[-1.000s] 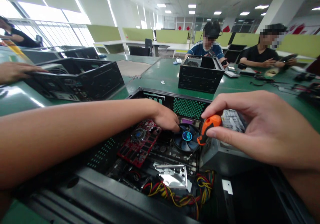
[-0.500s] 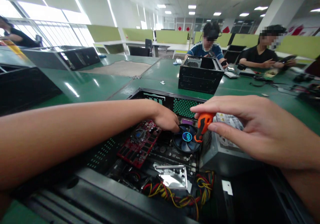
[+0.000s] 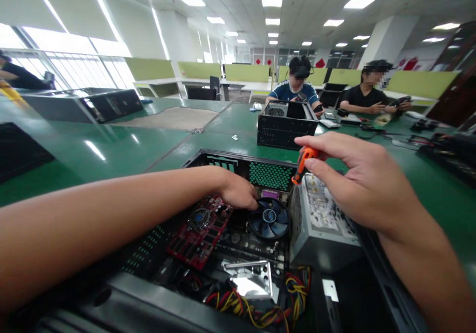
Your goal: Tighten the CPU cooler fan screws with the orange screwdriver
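My right hand (image 3: pixel 345 174) grips the orange and black handle of a screwdriver (image 3: pixel 305 163), raised above the power supply (image 3: pixel 323 224). The screwdriver's shaft cannot be made out. My left hand (image 3: pixel 238 188) reaches into an open computer case (image 3: pixel 122 300), its fingertips at the left edge of the round black CPU fan (image 3: pixel 268 217). Those fingers are partly hidden, and what they hold, if anything, does not show. Under my left wrist lies a red graphics card (image 3: pixel 201 231). A shiny metal bracket (image 3: pixel 253 278) and bundled coloured cables (image 3: pixel 297 293) sit nearer to me.
Across the green table (image 3: pixel 178 142) stands another black case (image 3: pixel 286 129), with a person (image 3: pixel 295 87) behind it. A second person (image 3: pixel 372 95) sits to the right. More cases (image 3: pixel 107 104) stand on the left. Loose cables (image 3: pixel 390 134) lie at the right.
My right hand has lifted the screwdriver up and away from the fan, towards the power supply. My left hand stays beside the fan. The view has tilted upward.
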A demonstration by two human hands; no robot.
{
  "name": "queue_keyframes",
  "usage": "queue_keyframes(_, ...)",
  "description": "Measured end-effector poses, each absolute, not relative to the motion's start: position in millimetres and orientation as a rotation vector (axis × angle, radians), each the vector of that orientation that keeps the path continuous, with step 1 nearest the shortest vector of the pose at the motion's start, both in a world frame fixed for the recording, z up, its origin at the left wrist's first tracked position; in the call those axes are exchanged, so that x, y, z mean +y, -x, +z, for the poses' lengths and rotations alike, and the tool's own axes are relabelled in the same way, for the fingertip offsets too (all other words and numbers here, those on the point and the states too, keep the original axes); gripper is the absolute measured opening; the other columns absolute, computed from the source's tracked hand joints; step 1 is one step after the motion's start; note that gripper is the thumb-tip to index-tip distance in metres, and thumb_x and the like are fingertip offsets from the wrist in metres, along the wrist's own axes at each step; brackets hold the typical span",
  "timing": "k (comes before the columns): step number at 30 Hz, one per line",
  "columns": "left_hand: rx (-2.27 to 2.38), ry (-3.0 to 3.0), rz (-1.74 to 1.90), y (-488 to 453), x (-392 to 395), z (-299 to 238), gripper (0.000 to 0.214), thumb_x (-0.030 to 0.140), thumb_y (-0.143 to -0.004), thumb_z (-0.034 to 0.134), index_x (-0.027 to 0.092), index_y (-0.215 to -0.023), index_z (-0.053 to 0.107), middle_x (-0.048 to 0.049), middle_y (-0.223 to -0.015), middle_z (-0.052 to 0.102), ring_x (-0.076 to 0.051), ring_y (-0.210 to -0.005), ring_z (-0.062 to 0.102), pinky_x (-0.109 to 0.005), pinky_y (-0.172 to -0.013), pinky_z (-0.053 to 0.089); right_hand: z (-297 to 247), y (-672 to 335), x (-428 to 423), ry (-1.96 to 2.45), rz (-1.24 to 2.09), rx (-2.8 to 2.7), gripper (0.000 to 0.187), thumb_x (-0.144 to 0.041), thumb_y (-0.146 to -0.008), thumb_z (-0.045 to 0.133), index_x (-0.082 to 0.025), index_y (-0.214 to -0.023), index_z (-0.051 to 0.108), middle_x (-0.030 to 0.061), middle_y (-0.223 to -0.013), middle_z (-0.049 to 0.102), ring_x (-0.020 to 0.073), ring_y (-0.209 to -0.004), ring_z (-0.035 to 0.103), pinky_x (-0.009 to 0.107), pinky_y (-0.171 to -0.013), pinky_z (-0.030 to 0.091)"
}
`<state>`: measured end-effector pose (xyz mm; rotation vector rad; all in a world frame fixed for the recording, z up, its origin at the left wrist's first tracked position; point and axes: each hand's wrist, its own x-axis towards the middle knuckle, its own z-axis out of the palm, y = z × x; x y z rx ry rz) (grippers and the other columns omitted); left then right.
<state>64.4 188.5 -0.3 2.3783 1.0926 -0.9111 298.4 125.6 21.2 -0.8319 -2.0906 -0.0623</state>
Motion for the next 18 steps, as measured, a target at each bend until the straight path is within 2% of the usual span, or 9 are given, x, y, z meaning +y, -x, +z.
queue_keyframes(5, 1.129, -2.362, -0.839, -60.7, 189.8, -3.5, 0.066, 0.040, -0.093, 0.043, 0.013, -0.152, 0.057, -0.0164, -0.155, 0.059, -0.033, -0.134, 0.060, -0.036, -0.110, 0.047, 15.9, -297.3, 130.3, 0.869, -0.003, -2.230, 0.032, -0.014, -0.100, 0.060, -0.012, -0.129, 0.074, 0.0098, -0.116, 0.080, 0.0217, -0.103, 0.075, 0.034, -0.087, 0.056)
queue_keyframes(11, 1.182, -2.308, -0.813, -59.1, 188.5, -5.5, 0.075, 0.043, -0.090, 0.048, 0.012, -0.158, 0.049, -0.0182, -0.157, 0.057, -0.034, -0.137, 0.058, -0.038, -0.111, 0.047, 14.0, -296.8, 131.4, 0.911, 0.016, -2.286, 0.030, -0.018, -0.101, 0.059, -0.012, -0.127, 0.074, 0.0095, -0.115, 0.079, 0.0213, -0.100, 0.075, 0.034, -0.087, 0.055)
queue_keyframes(18, 1.157, -2.313, -0.820, -59.2, 187.8, -4.7, 0.070, 0.043, -0.089, 0.047, 0.014, -0.152, 0.058, -0.0161, -0.154, 0.060, -0.034, -0.136, 0.059, -0.038, -0.109, 0.048, 14.4, -296.2, 132.1, 0.917, 0.021, -2.289, 0.030, -0.019, -0.102, 0.059, -0.013, -0.127, 0.074, 0.0087, -0.114, 0.079, 0.0201, -0.100, 0.074, 0.034, -0.087, 0.055)
